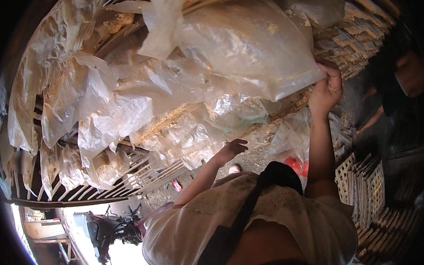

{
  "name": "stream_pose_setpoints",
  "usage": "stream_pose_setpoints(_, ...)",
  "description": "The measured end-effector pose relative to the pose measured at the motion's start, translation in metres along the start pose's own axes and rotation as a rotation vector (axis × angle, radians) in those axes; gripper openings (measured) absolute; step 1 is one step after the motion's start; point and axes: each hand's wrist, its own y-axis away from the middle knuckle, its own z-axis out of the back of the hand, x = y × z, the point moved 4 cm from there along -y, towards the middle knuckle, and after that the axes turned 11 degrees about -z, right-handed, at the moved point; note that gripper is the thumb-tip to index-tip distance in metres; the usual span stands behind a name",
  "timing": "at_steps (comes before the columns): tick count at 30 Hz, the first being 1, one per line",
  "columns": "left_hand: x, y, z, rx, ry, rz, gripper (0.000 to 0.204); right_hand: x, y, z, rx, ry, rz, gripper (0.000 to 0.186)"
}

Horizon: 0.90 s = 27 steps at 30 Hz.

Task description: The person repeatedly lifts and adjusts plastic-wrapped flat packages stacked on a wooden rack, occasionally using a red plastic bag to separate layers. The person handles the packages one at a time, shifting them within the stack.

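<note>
My right hand (327, 87) is raised at the right, closed on the corner of a large translucent plastic sheet (246, 45), which is smudged with tan bits. My left hand (230, 150) is lower, near the middle, with fingers apart and holding nothing visible. Above and left of it, crumpled plastic sheets (114, 125) drape over a bamboo rack (140, 173) with pale tan crumbly material along its strips. More woven bamboo (359, 31) shows behind the large sheet at the upper right.
A person (410, 76) stands at the far right, partly in shadow. Woven bamboo trays (361, 187) are stacked at the lower right, near a red plastic bag (296, 164). A motorbike (103, 236) stands in bright light at the lower left. Litter (176, 185) lies on the ground.
</note>
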Motion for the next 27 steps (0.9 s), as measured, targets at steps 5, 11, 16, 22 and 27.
stream_pose_setpoints(5, -0.088, -0.006, -0.04, -0.166, 0.152, -0.291, 0.038, 0.015, -0.013, -0.002, 0.205, -0.077, 0.134, 0.013)
stream_pose_setpoints(11, -0.248, 0.009, -0.077, -0.379, 0.14, -0.735, 0.085, 0.055, -0.025, -0.006, 0.367, -0.179, 0.385, 0.009)
stream_pose_setpoints(16, -0.285, 0.017, -0.09, -0.681, 0.26, -0.783, 0.047, 0.132, 0.029, -0.006, 0.666, -0.423, 0.705, 0.009)
stream_pose_setpoints(22, -0.212, -0.006, -0.126, -0.708, 0.026, -0.541, 0.026, 0.042, 0.046, 0.052, 1.015, -0.023, 0.22, 0.016)
stream_pose_setpoints(27, 0.007, -0.035, -0.167, -0.252, -0.177, -0.034, 0.034, -0.19, 0.14, 0.18, 1.226, 0.487, -0.405, 0.01)
